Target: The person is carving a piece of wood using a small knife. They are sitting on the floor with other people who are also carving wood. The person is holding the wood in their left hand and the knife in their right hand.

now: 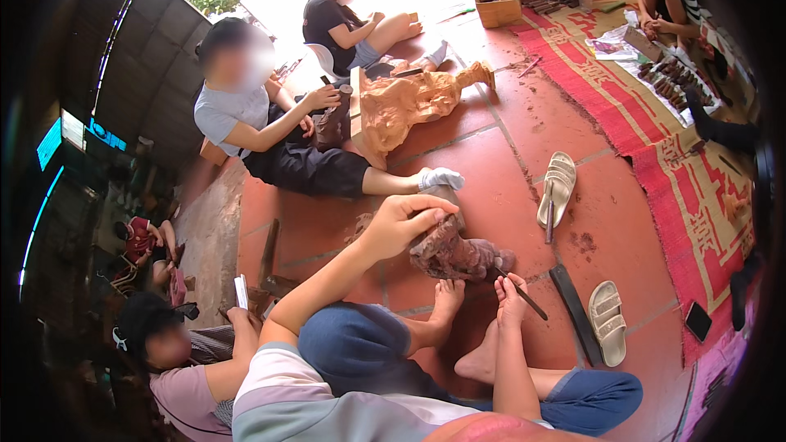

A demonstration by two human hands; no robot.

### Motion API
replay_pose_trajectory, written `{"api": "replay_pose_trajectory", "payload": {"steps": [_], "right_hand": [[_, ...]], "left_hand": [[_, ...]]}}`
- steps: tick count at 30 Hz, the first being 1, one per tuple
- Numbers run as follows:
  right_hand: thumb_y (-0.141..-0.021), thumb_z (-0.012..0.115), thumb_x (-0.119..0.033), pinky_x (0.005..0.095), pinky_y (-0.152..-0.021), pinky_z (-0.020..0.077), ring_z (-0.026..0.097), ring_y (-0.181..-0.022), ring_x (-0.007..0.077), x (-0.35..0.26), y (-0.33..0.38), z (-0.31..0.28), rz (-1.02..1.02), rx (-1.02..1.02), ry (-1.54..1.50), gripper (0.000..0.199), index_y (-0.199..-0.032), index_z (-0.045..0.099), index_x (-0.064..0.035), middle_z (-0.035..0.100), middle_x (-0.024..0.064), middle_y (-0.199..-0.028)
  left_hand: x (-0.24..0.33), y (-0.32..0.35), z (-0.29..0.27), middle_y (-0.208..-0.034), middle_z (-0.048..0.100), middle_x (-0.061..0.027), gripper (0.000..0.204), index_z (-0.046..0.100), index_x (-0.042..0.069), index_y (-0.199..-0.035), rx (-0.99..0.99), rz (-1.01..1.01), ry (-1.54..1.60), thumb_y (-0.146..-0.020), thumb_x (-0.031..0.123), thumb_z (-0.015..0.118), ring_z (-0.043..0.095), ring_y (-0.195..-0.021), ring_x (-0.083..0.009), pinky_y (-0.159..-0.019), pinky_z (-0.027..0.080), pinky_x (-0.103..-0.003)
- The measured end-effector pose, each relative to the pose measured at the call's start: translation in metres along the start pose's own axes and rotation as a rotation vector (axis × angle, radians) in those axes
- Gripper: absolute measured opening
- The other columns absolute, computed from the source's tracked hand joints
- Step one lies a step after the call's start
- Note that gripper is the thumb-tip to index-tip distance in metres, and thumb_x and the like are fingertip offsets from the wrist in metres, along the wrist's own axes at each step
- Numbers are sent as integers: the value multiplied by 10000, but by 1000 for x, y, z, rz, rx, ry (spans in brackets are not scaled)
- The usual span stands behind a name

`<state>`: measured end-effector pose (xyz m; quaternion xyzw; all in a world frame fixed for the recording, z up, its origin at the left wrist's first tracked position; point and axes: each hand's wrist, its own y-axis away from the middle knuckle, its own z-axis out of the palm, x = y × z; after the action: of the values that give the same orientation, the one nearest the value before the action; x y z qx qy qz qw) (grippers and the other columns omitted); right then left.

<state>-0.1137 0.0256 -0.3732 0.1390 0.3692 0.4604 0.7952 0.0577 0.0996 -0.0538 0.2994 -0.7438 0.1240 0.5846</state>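
Observation:
A small reddish-brown wood carving (450,254) lies tilted above my bare feet, its rounded end toward the right. My left hand (407,225) is closed over its upper left end, fingers bent and thumb pressed on the edge. At the carving's lower right, my right hand (510,295) pinches a slim dark stick-shaped tool (534,304). The tool's upper end meets the carving near the rounded end; its exact tip is too small to make out. Both forearms reach up from the lower edge.
Beyond my hands a large pale wooden statue (409,106) lies beside a seated person working on dark wood (334,117). Two beige sandals (557,188), a dark flat bar (575,315) and a phone (697,322) lie to the right, near a red patterned mat (639,143). Another person sits close at left.

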Motion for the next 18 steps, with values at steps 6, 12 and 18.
{"api": "replay_pose_trajectory", "payload": {"steps": [6, 12, 18], "right_hand": [[-866, 610, -14, 206, -704, 509, 591, -777, 103, 1, -3, 10, -7, 16, 141, 173, -1029, 554, -28, 587, 44, -890], [-843, 644, -31, 195, -726, 412, 511, -762, 64, 8, -10, 13, -158, -27, 413, 158, -993, 597, -29, 562, -13, -865], [-843, 638, -34, 196, -719, 425, 516, -755, 70, 11, -23, 1, -203, 4, 446, 154, -988, 587, -34, 557, 0, -873]], "left_hand": [[5, -3, -2, -907, 697, -58, 234, 668, 48, -1096, -47, 70, -285, -899, 128, 569, 611, -813, -77, -740, 484, -247], [0, -4, -1, -877, 688, -55, 220, 672, -5, -1058, -17, 48, -227, -898, 80, 546, 593, -787, -66, -706, 478, -226], [2, -7, 0, -880, 678, -46, 220, 668, -15, -1060, -13, 49, -198, -897, 47, 533, 577, -781, -65, -702, 467, -223]]}}
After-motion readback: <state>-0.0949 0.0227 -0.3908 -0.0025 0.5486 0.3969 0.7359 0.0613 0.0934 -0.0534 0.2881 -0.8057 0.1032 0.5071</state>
